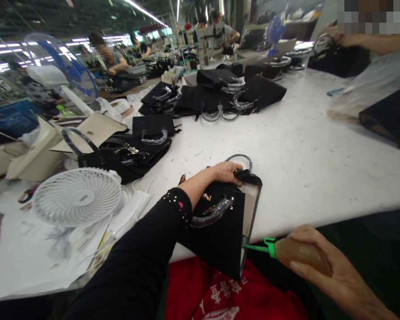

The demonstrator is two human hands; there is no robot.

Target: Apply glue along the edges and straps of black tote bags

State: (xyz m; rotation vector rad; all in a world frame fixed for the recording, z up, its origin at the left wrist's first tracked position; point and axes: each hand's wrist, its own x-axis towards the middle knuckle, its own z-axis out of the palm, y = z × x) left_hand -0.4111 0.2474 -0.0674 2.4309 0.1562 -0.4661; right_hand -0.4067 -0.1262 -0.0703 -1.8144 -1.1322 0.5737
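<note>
My right grip (323, 255) is wrapped around a soft amber bottle (291, 254), its green nozzle (258, 247) pointing left, the tip at the open side of a black handbag (215, 244). My left grip (227, 173) is closed on the bag's top edge, near a plastic-wrapped handle (242, 157). The bag lies tilted at the near edge of the white tabletop (303, 169), its lower end over my red apron (193, 289). Dark thread scraps dot the surface around it. To the left sit a white fan (78, 195) and, beyond it, a black bag (116, 162) against cream pieces (90, 133). More black bags (220, 95) lie farther back, and at upper right a person's hands (345, 38) touch another dark bag (340, 60).
</note>
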